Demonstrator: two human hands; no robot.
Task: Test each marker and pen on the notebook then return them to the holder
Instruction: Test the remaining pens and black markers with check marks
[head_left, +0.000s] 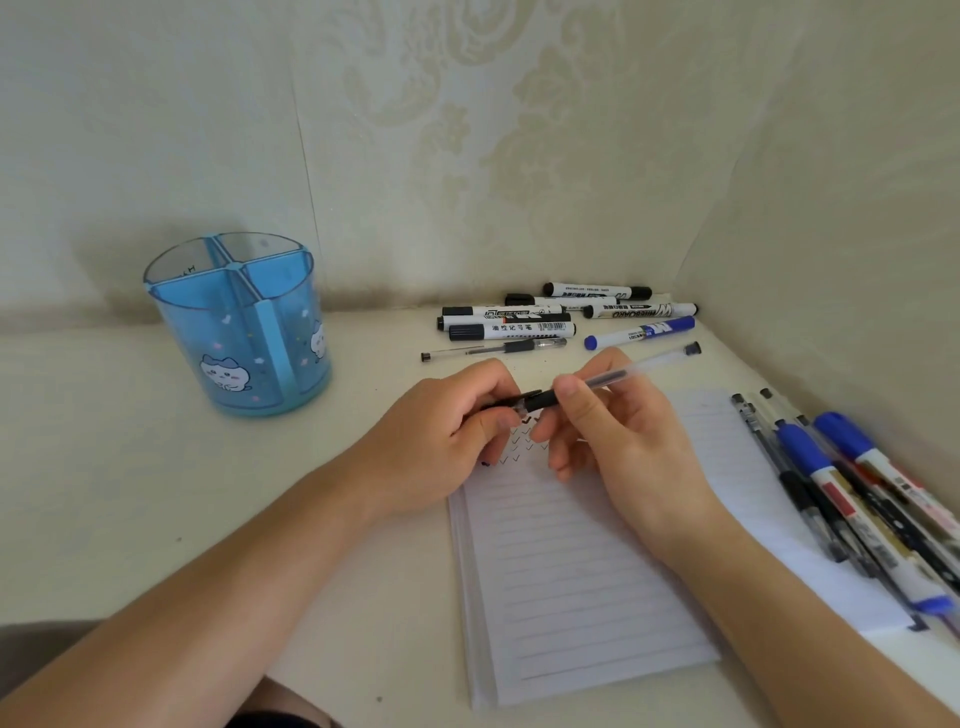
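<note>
The front end of the pen vanishes among the curled fingers of the left hand, so whether its cap is on cannot be told, and that hand and the right hand cover the top lines of the notebook and some of the tick marks there. The pens and markers at the right run past the right edge and hide that side of the page, and both forearms are cut by the lower edge. The print on the markers at the back is mostly too small to read
</note>
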